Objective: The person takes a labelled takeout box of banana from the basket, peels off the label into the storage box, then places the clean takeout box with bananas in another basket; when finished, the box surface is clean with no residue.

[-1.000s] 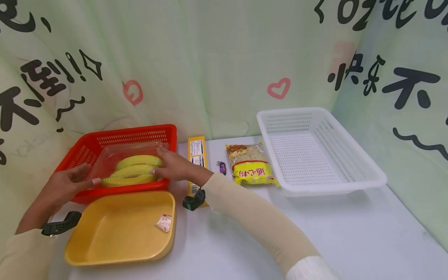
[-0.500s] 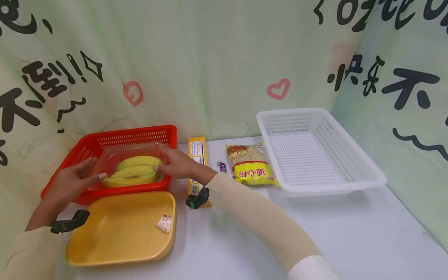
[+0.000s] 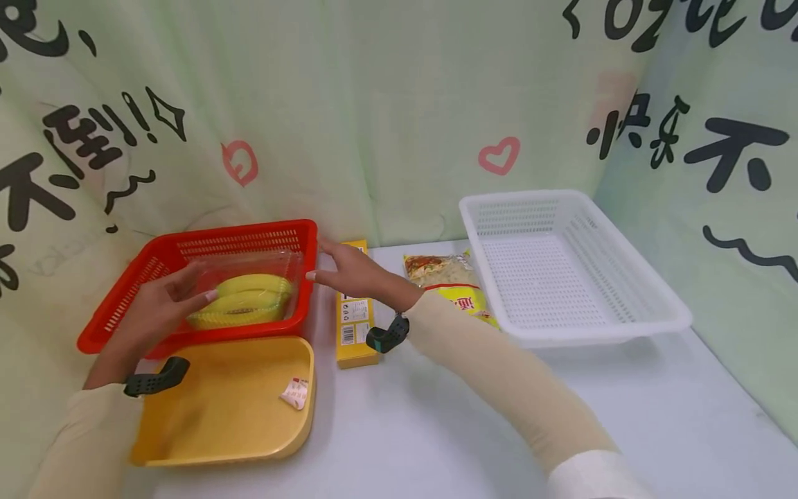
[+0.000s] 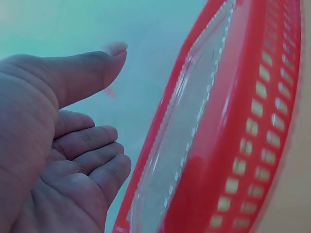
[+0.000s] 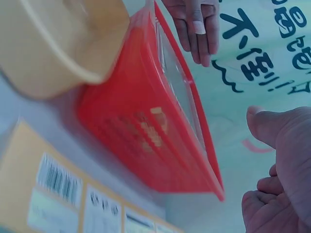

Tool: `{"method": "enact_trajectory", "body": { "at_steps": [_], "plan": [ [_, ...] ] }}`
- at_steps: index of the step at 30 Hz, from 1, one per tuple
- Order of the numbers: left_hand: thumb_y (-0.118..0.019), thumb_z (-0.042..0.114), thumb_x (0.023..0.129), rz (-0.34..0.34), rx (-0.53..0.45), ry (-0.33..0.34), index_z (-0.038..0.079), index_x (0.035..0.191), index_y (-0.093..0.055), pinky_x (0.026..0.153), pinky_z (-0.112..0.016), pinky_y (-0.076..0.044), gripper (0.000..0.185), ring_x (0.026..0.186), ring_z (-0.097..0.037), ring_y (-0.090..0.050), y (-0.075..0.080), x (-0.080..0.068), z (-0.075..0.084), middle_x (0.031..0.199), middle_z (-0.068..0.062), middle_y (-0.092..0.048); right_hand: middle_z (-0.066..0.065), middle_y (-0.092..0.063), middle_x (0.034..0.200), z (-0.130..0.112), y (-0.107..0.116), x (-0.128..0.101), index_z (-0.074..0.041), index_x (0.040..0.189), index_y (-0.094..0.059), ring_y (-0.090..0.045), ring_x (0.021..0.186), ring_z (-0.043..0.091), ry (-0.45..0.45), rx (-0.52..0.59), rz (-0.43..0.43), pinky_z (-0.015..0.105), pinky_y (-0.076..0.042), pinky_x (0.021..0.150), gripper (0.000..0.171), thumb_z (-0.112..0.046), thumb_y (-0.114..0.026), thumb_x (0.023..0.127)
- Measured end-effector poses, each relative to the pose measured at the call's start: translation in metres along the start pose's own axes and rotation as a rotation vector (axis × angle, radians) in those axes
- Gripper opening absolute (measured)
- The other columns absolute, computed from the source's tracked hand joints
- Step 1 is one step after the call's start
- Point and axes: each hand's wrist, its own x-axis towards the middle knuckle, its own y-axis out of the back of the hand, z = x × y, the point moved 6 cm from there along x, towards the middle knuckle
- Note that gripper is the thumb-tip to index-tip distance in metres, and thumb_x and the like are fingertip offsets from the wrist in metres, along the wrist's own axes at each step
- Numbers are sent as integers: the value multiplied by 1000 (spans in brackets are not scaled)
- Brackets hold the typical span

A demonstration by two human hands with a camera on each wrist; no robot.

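Note:
A clear plastic container of bananas lies inside the red perforated basket. My left hand is over the basket's left part, thumb near the bananas in the head view. In the left wrist view, the left hand appears apart from the basket, fingers relaxed and holding nothing. My right hand hovers just right of the red basket, over the yellow box. Its fingers are loosely bent around nothing in the right wrist view, and a gap separates the hand from the basket.
A yellow tray with a small pinkish-white packet stands before the red basket. Right of the yellow box lie a bag of pasta, partly behind my right arm, and a white basket. A curtain hangs behind.
My right hand has left the container and moved right, outside the red basket. My left hand has shifted slightly right. The container of bananas now sits inside the basket, a little further right.

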Motion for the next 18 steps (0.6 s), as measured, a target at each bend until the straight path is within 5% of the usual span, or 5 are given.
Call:
{"method": "enact_trajectory", "body": {
  "at_steps": [3, 8, 10, 14, 18],
  "plan": [
    [-66, 47, 90, -3, 13, -40, 13, 154, -28, 89, -53, -48, 82, 130, -48, -39, -8, 13, -7, 150, -22, -35, 6, -21, 160, 10, 11, -4, -7, 156, -17, -23, 144, 18, -19, -30, -1, 32, -27, 113, 77, -31, -60, 97],
    [-68, 55, 85, 32, 52, -119, 29, 154, -27, 85, -51, -51, 85, 129, -42, -45, -23, 46, -46, 152, -10, -38, 6, -17, 161, 26, 32, -14, -6, 156, -16, -21, 145, 19, -80, -35, 17, 31, -24, 114, 79, -33, -61, 97],
    [-68, 55, 84, 25, 58, -114, 26, 155, -26, 86, -50, -50, 87, 131, -41, -43, -24, 47, -36, 153, -9, -35, 6, -17, 161, 31, 43, -19, -6, 156, -16, -25, 144, 21, -97, -34, 38, 33, -27, 113, 78, -32, -60, 97],
    [-68, 50, 87, -15, 7, -72, 12, 155, -24, 90, -50, -48, 89, 132, -44, -39, -15, 29, 19, 154, -16, -31, 7, -16, 161, 39, 62, -25, -5, 155, -15, -27, 143, 25, -106, -36, 69, 35, -28, 112, 76, -30, -59, 98],
    [-66, 50, 89, -34, -2, -69, 9, 155, -19, 92, -51, -45, 91, 135, -46, -34, -5, 23, 46, 155, -19, -26, 9, -15, 161, 45, 79, -31, -4, 155, -13, -24, 144, 26, -103, -64, 81, 37, -27, 113, 77, -31, -58, 99]
  ]
}}
